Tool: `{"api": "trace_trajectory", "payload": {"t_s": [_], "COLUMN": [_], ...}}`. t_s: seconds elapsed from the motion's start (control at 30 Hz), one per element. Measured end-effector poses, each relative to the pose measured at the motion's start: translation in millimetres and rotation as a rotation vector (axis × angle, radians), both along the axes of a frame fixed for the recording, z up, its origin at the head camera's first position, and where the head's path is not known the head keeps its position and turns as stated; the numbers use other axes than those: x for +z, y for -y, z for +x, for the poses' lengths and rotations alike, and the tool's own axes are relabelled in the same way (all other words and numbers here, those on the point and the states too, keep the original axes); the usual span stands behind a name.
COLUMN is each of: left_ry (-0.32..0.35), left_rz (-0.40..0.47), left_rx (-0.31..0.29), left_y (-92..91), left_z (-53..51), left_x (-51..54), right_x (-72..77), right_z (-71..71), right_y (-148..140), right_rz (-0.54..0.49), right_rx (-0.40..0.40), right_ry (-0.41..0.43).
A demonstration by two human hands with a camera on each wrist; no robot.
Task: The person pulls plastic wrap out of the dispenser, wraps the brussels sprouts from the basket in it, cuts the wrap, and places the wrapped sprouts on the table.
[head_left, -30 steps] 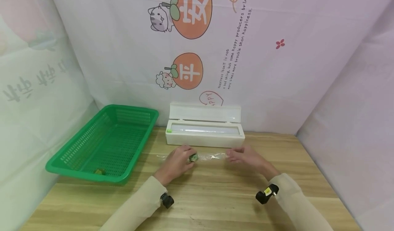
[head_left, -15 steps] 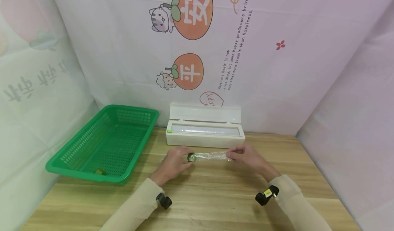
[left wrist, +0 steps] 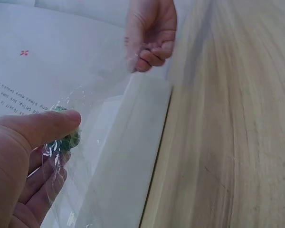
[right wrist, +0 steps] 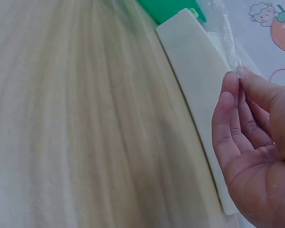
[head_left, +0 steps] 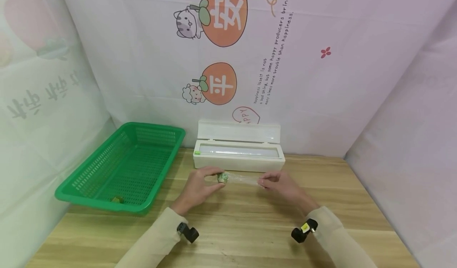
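Note:
In the head view my left hand (head_left: pixel 197 186) pinches a small round green-and-whitish piece (head_left: pixel 223 178) between thumb and fingers. Its exact kind cannot be made out. Clear cling film (left wrist: pixel 61 102) covers the piece in the left wrist view. A strip of this film (head_left: pixel 242 178) stretches from it to my right hand (head_left: pixel 283 186). There, thumb and fingertips pinch the gathered, twisted end of the film (right wrist: pixel 232 52). Both hands are in front of a white cling film box (head_left: pixel 239 164), whose lid (head_left: pixel 238 132) stands up.
To the left sits a green plastic basket (head_left: pixel 156 184) with a small yellowish-green piece (head_left: pixel 117 199) inside, near its front. A wooden table (head_left: pixel 242 236) lies under everything. Printed white cloth (head_left: pixel 303 101) hangs behind and at the sides.
The film strip has been pulled into a narrow band between the hands. My left hand has shifted slightly left and turned the green piece; my right hand has moved slightly left.

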State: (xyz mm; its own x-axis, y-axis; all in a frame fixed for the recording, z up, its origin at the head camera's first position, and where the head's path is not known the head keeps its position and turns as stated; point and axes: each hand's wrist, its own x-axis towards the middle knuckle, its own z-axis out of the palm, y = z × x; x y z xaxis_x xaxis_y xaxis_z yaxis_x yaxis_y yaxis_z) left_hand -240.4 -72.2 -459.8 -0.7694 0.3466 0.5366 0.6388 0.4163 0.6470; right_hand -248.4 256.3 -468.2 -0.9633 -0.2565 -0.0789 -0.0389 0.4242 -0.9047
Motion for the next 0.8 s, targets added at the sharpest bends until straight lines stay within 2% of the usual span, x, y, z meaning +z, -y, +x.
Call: {"api": "trace_trajectory", "payload": {"t_s": [0.1,0.27,0.43,0.63,0.8], "left_ry": [0.078,0.220,0.283,0.339,0.364], "left_rz": [0.077,0.263,0.390,0.477,0.572], "left_rx": [0.008,-0.026,-0.045,-0.010,-0.027], "left_y": [-1.9,-5.5,-9.1,-15.2,-21.2], "left_z": [0.8,0.0,-1.6,-4.1,-6.1], "left_x": [3.8,10.8,17.5,20.5,21.5], "right_x": [-4.1,-10.7,-17.9,-23.5,-26.7], "right_z": [0.5,-2.0,-3.1,3.1,8.3], "right_y": [7,22,41,71,99], "right_rz": [-0.036,-0.124,-0.215,-0.302,-0.434], "right_rx": [-0.001,-0.032,-0.081,-0.060,-0.063], "right_ry": [-0.008,0.005,0.052,0.077,0.104]}}
